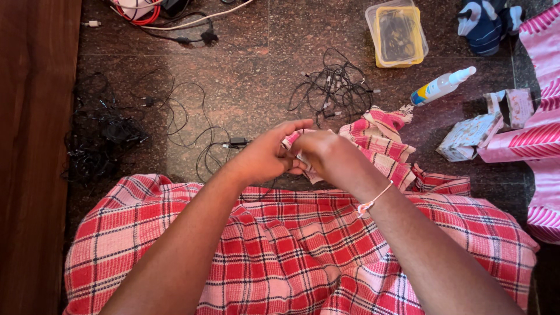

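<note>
My left hand (265, 154) and my right hand (326, 154) meet above the floor, just past my lap. Both pinch a small thin thing between the fingertips, a piece of cable by its look; what it is exactly is hidden by the fingers. A red and pink checked cloth (382, 146) lies crumpled under and to the right of my right hand. A pale string band (373, 201) circles my right wrist. A red checked cloth (280, 251) covers my lap.
Black cable tangles lie on the dark stone floor: one bunch (335, 87) beyond the hands, another pile (99, 137) at left. A clear box with yellow lid (398, 34), a spray bottle (440, 86), small cartons (469, 135) and pink striped fabric (542, 116) sit right. Wooden panel (32, 146) borders left.
</note>
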